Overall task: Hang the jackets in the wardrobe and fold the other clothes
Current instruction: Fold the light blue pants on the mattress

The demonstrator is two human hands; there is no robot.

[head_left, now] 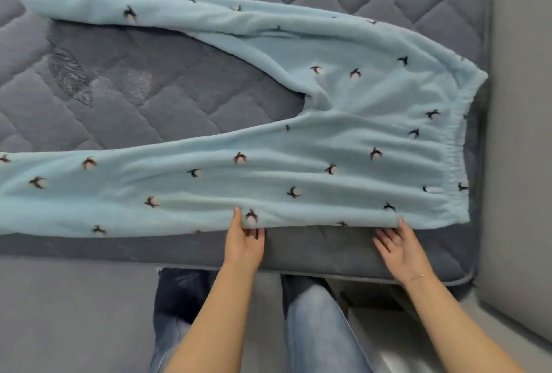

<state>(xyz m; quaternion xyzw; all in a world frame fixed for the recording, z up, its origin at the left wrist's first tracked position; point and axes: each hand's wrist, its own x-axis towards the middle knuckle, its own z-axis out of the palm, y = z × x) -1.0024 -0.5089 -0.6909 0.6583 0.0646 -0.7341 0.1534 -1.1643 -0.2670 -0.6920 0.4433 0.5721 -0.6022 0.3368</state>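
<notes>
The head view looks down on a pair of light blue fleece trousers (343, 139) spread flat on a grey quilted mattress (125, 94), near its right end. The waistband (451, 145) lies by the right edge of the mattress and the two legs run away to the left, so the long axis of the garment goes across the view, parallel to the mattress's near edge. The legs are splayed: the far leg (125, 5) angles toward the far left corner, while the near leg (119, 190) runs along the near edge and leaves the picture at the left.

Both hands are at the near side seam of the trousers, by the near edge of the mattress. The left hand (243, 241) has its thumb on top of the fabric and its fingers tucked under the hem line, a grip pinching the near leg just below the seat. The right hand (398, 248) sits nearer the waistband, fingers fairly straight with their tips under the fabric's edge; whether it truly pinches the cloth cannot be told.

The fold appears not yet begun. Since the near leg lies directly ahead of both hands and the far leg lies beyond it, the likely move is to lift this near edge and carry it away from the body onto the far leg, folding along the long axis
</notes>
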